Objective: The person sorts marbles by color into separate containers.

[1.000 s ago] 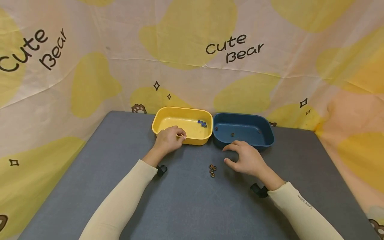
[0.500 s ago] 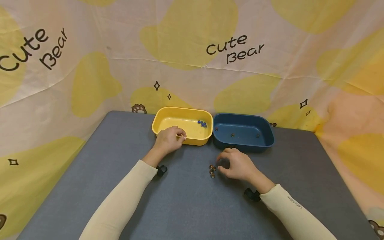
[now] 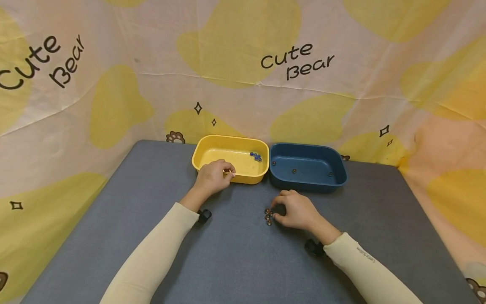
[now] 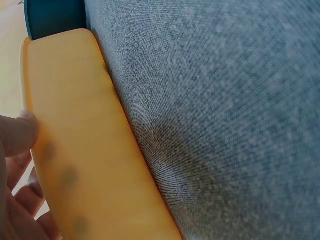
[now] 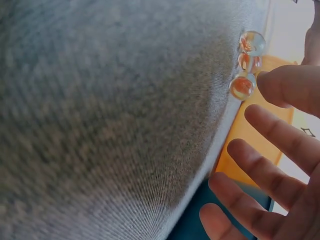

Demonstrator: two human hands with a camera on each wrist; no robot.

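Head | our right hand, fingers apart | amber-swirled glass marbles likely slippery, pinch mid-sides | left hand clamps yellow tub

Soft, diffuse light, faint shadows on the tabletop, grainy close-range blur in both wrist views.

Curtained-off work spot, room type unclear: printed "Cute Bear" cloth behind and beside grey table.

Cream sleeves, black wrist cameras
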